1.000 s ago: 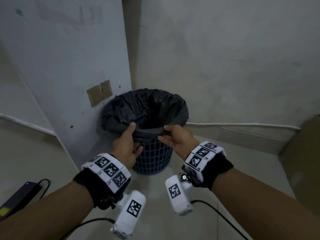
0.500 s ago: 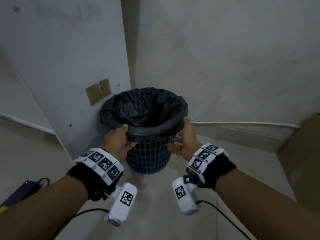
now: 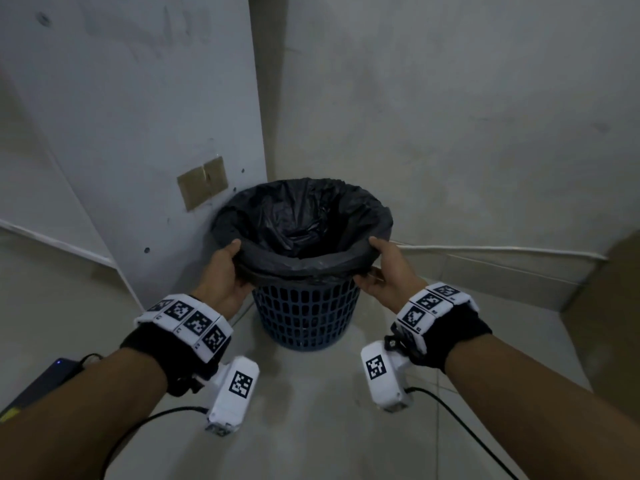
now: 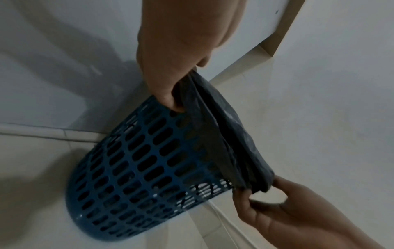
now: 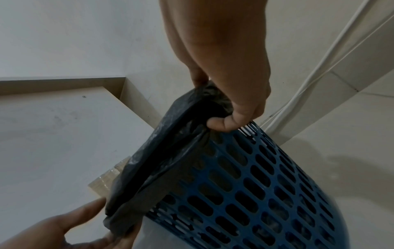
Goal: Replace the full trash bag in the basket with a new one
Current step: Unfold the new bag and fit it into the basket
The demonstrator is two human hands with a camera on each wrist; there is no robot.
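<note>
Black trash bag [image 3: 301,220] film, half a second ago gripped nearer front, is now pinched by left hand [image 3: 225,271] and right hand [image 3: 388,268] at opposite sides of the blue basket [image 3: 304,313] rim, probably seating or peeling the fold-over.

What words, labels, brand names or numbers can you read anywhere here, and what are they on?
No readable words, brand names or numbers.
Left wristband: black-and-white square code markers, with print beside them too small to read.
Right wristband: the same, tiny print unreadable.
Both wrist camera housings: one code marker each, no text.
Basket, trash bag, walls: no lettering visible.
</note>
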